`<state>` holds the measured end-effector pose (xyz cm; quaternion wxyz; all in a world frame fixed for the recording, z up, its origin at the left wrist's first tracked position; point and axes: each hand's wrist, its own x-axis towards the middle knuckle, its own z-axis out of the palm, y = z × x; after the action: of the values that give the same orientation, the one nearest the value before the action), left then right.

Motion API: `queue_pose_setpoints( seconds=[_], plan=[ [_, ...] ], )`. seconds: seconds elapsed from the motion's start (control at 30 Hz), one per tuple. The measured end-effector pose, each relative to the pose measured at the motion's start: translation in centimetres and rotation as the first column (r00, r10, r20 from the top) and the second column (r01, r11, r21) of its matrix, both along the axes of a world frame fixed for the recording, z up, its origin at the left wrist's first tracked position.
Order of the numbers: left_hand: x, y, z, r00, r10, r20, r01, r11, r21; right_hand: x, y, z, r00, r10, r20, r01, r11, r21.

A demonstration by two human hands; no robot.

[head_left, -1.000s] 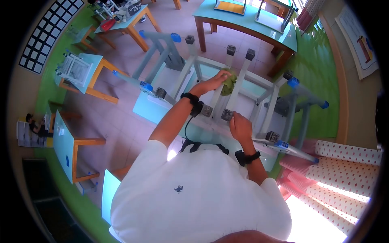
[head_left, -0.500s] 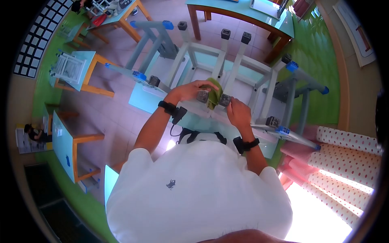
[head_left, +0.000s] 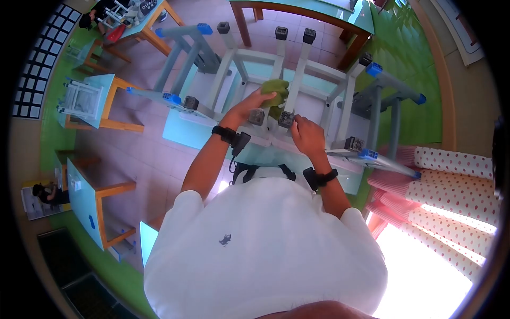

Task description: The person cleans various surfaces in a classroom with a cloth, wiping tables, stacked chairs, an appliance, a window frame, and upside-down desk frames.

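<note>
My left hand (head_left: 248, 108) is closed on a green cloth (head_left: 274, 92), which bunches up beside a pale leg of an upturned chair (head_left: 234, 80). The dark foot cap (head_left: 256, 116) of that leg is just by my fingers. My right hand (head_left: 309, 137) has its fingers curled against the capped end of a leg (head_left: 286, 119) on a second upturned chair (head_left: 321, 80). Both chairs lie legs-up side by side on a light blue table (head_left: 178, 126). Part of the cloth hangs between the two near legs.
Grey chairs with blue caps flank the pair, one at the left (head_left: 188, 58) and one at the right (head_left: 385, 101). Another table (head_left: 319, 13) stands beyond. More tables line the left, and two other people are there. A dotted curtain (head_left: 451, 194) hangs at the right.
My left hand has brought the green cloth up and away from the foot caps, along the legs. My right hand stays by the same leg end. The whole view has shifted slightly.
</note>
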<state>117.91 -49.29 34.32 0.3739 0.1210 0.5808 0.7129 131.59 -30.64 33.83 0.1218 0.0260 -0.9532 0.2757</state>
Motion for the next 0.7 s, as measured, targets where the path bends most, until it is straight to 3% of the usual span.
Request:
queue_pose_setpoints(
  seconds=[0.07,0.17,0.3,0.37,0.4,0.47,0.57,0.6,0.67,0.7],
  plan=[
    [0.5,-1.0,0.3,0.975,-0.009,0.224,0.037,0.992,-0.119,0.0,0.0,0.1,1.0,-0.002,-0.014,0.002,1.0,-0.013],
    [3.3,-2.0,2.2,0.99,0.108,0.09,-0.082,0.964,-0.252,0.0,-0.1,0.2,1.0,-0.005,0.027,0.005,1.0,0.001],
    [3.7,-4.0,2.9,0.99,0.033,0.137,0.0,0.972,-0.236,0.1,-0.1,-0.2,1.0,0.003,0.021,-0.005,0.998,0.059],
    [3.3,-4.5,3.7,0.995,-0.094,0.046,0.103,0.843,-0.527,-0.1,-0.3,-0.2,0.999,-0.002,0.036,-0.001,0.997,0.073],
    [3.3,-4.8,3.4,0.995,-0.088,0.045,0.098,0.841,-0.532,-0.1,-0.2,-0.3,0.999,-0.002,0.047,-0.001,0.997,0.074],
    [3.1,-5.2,2.5,0.944,-0.267,-0.195,0.147,0.868,-0.475,-0.1,-0.2,-0.2,0.998,0.0,0.056,-0.004,0.997,0.073],
    [1.9,-4.7,2.8,0.926,-0.349,-0.144,0.237,0.834,-0.499,-0.1,-0.3,0.0,0.999,-0.008,0.04,0.005,0.998,0.06],
    [1.7,-4.4,2.0,0.923,-0.355,-0.146,0.24,0.832,-0.501,-0.1,-0.4,0.1,0.999,-0.014,0.043,0.011,0.998,0.07],
    [1.2,-3.7,-0.1,0.98,-0.176,-0.091,0.117,0.887,-0.447,-0.2,-0.3,0.0,0.999,-0.033,0.041,0.03,0.997,0.074],
    [1.2,-3.3,0.3,0.978,-0.187,-0.093,0.126,0.883,-0.452,-0.2,-0.3,-0.1,0.998,-0.033,0.046,0.03,0.997,0.069]
  ],
)
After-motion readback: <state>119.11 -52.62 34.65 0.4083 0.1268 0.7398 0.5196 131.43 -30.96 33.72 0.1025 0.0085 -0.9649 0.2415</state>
